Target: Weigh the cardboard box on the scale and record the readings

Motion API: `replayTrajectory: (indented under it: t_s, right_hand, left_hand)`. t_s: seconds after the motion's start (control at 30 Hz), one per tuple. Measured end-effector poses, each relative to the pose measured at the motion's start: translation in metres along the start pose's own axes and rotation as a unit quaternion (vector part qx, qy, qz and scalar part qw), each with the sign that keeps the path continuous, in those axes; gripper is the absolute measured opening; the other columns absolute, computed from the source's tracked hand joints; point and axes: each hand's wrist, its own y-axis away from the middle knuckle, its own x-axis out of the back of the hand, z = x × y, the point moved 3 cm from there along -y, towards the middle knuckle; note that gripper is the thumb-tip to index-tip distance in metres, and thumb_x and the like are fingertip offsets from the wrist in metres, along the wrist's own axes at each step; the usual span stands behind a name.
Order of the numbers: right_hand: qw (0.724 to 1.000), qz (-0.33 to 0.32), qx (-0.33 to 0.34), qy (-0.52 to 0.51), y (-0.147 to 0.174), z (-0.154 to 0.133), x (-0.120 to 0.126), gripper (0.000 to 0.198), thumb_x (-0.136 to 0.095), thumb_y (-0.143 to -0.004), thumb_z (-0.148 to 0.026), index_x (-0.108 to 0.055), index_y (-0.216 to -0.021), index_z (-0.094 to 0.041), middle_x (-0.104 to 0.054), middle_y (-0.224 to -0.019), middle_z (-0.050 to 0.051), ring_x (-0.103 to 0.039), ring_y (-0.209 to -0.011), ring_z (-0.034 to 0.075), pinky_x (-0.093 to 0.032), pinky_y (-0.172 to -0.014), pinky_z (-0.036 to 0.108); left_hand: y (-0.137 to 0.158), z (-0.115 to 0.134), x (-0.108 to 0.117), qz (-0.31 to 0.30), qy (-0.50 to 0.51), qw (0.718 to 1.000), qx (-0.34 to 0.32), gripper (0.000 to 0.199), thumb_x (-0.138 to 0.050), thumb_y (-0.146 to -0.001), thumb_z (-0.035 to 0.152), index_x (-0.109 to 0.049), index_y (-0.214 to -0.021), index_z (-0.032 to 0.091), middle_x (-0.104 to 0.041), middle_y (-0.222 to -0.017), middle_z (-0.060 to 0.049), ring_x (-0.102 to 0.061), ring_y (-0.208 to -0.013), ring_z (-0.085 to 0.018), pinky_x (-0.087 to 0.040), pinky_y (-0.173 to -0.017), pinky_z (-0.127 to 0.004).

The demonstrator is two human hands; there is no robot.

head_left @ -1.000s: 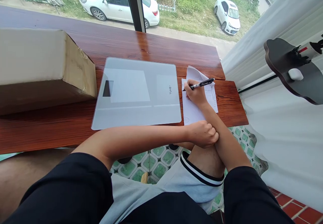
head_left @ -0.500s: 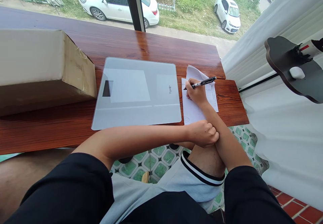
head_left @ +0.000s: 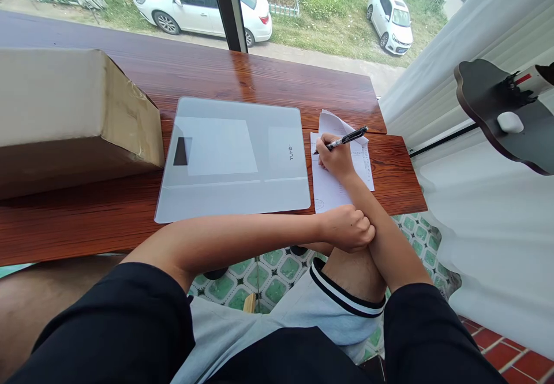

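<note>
Held in my right hand (head_left: 334, 156) is a black-and-silver pen (head_left: 351, 136), with its tip on the upper left of a white paper sheet (head_left: 329, 185). The sheet carries printed or written lines and a faint round mark near its bottom edge; its top is curled up. My left hand (head_left: 348, 228) is closed in a fist, its knuckles against my right forearm, below the paper. Just left of the paper lies a flat, pale glass scale (head_left: 225, 193) with a dark display window (head_left: 182, 151) and reflections on its surface.
A cardboard box (head_left: 130, 124) stands at the left of the reddish-brown wooden table (head_left: 108, 222). The table's right end is near a white curtain (head_left: 476, 228) and a dark wavy-edged shelf (head_left: 489, 101) bearing a white object. Beyond the window are two white cars.
The pen's upper end has shifted slightly left as my right hand moves a little on the paper. My left fist keeps its place; the view has shifted very slightly.
</note>
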Motion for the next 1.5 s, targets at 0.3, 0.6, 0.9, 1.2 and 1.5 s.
replayTrajectory:
  t_s: [0.3, 0.6, 0.9, 1.2, 1.5]
  right_hand:
    - [1.000, -0.004, -0.009, 0.016, -0.001, 0.002, -0.001, 0.034, -0.049, -0.096, -0.028, -0.042, -0.064, -0.021, -0.048, -0.046, -0.004, -0.049, -0.039, 0.010, -0.042, -0.047, 0.024]
    - [1.000, -0.009, 0.007, -0.002, 0.000, 0.002, -0.001, 0.033, -0.050, -0.096, -0.031, -0.045, -0.065, -0.021, -0.050, -0.047, -0.003, -0.050, -0.041, 0.012, -0.044, -0.051, 0.027]
    - [1.000, -0.007, 0.003, 0.009, 0.000, 0.000, -0.001, 0.032, -0.051, -0.095, -0.026, -0.046, -0.064, -0.020, -0.050, -0.046, -0.005, -0.049, -0.041, 0.011, -0.043, -0.051, 0.025]
    - [1.000, -0.005, 0.004, -0.011, 0.002, 0.001, 0.001, 0.033, -0.049, -0.097, -0.031, -0.042, -0.066, -0.021, -0.051, -0.048, -0.004, -0.050, -0.039, 0.010, -0.041, -0.046, 0.023]
    - [0.974, 0.027, 0.106, 0.200, 0.010, -0.018, 0.000, 0.033, -0.043, -0.098, -0.030, -0.037, -0.068, -0.021, -0.048, -0.056, -0.001, -0.049, -0.053, 0.013, -0.038, -0.060, 0.028]
  left_hand:
    - [0.000, 0.000, 0.002, -0.005, 0.001, 1.000, 0.001, 0.029, -0.038, -0.086, 0.015, -0.063, -0.073, 0.012, -0.061, -0.062, -0.009, -0.054, -0.051, -0.018, -0.017, -0.044, -0.032]
    - [0.001, 0.001, -0.002, 0.011, -0.005, 1.000, -0.001, 0.027, -0.040, -0.087, 0.018, -0.062, -0.072, 0.013, -0.060, -0.062, -0.008, -0.053, -0.050, -0.018, -0.019, -0.044, -0.033]
    - [0.001, 0.000, 0.000, 0.010, 0.000, 1.000, -0.001, 0.028, -0.038, -0.087, 0.016, -0.062, -0.073, 0.013, -0.059, -0.061, -0.008, -0.050, -0.049, -0.017, -0.021, -0.045, -0.032]
    - [0.001, 0.001, -0.002, 0.008, -0.001, 1.000, 0.013, 0.026, -0.040, -0.088, 0.017, -0.062, -0.074, 0.013, -0.061, -0.063, -0.009, -0.053, -0.051, -0.017, -0.021, -0.044, -0.032]
    - [0.002, 0.002, 0.003, -0.018, 0.020, 0.999, 0.019, 0.029, -0.038, -0.089, 0.017, -0.063, -0.075, 0.012, -0.062, -0.064, -0.009, -0.055, -0.052, -0.018, -0.023, -0.043, -0.033]
